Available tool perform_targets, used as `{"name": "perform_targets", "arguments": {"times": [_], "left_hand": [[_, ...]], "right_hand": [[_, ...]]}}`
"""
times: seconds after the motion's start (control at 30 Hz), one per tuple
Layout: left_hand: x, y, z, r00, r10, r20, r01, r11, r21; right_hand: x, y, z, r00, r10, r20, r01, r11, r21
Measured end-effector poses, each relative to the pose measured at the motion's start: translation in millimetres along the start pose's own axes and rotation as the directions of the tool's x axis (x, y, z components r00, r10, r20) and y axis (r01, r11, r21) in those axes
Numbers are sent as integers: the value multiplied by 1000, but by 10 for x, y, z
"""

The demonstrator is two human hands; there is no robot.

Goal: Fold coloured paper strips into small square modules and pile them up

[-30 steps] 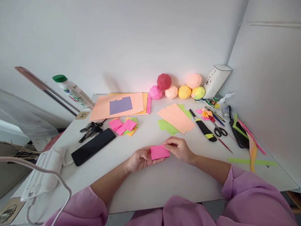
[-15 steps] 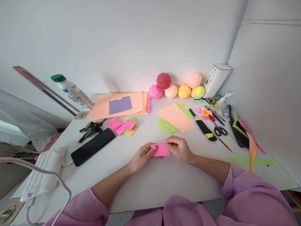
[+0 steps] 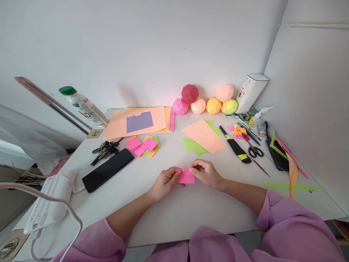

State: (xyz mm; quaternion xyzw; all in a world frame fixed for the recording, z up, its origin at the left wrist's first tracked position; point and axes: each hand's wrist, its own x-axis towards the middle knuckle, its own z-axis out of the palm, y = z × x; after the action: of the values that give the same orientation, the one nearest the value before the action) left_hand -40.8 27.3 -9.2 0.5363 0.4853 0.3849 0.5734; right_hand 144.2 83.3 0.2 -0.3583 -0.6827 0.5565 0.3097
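Observation:
A small pink paper (image 3: 187,177) is held in the air above the table by both hands. My left hand (image 3: 167,182) grips its left side, thumb on top and fingers beneath. The thumb and fingers of my right hand (image 3: 205,173) pinch its upper right edge. Along the top edge a narrow strip looks folded or raised. Beyond my hands lie peach paper strips (image 3: 204,136) over green paper (image 3: 191,145). Small pink, green and orange squares (image 3: 144,146) lie in a loose pile to the left.
A phone (image 3: 108,170) and keys (image 3: 107,150) lie at left, near a white power strip (image 3: 50,202). Large paper sheets (image 3: 117,123) and faceted paper balls (image 3: 190,94) are at the back. A cutter (image 3: 236,147), scissors (image 3: 255,150) and glue bottle (image 3: 256,117) are at right.
The pink paper has tilted, and its top edge now shows a narrow fold. My right hand has shifted slightly left and down along that edge.

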Motion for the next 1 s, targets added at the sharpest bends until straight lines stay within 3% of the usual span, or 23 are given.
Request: {"name": "perform_targets", "arguments": {"times": [0.2, 0.4, 0.6, 1.0], "left_hand": [[-11, 39, 13, 997, 29, 78, -42, 983, 180], [-24, 61, 56, 991, -24, 128, 10, 994, 107], [-13, 75, 103, 987, -155, 46, 155, 988, 8], [22, 27, 36, 982, -184, 33, 183, 983, 6]], "right_hand": [[-25, 4, 26, 994, -7, 109, 15, 997, -75], [-42, -22, 35, 985, 67, 156, -61, 997, -41], [-37, -27, 56, 991, 95, 97, -98, 995, 32], [37, -4, -12, 993, 119, -14, -118, 988, 96]]}}
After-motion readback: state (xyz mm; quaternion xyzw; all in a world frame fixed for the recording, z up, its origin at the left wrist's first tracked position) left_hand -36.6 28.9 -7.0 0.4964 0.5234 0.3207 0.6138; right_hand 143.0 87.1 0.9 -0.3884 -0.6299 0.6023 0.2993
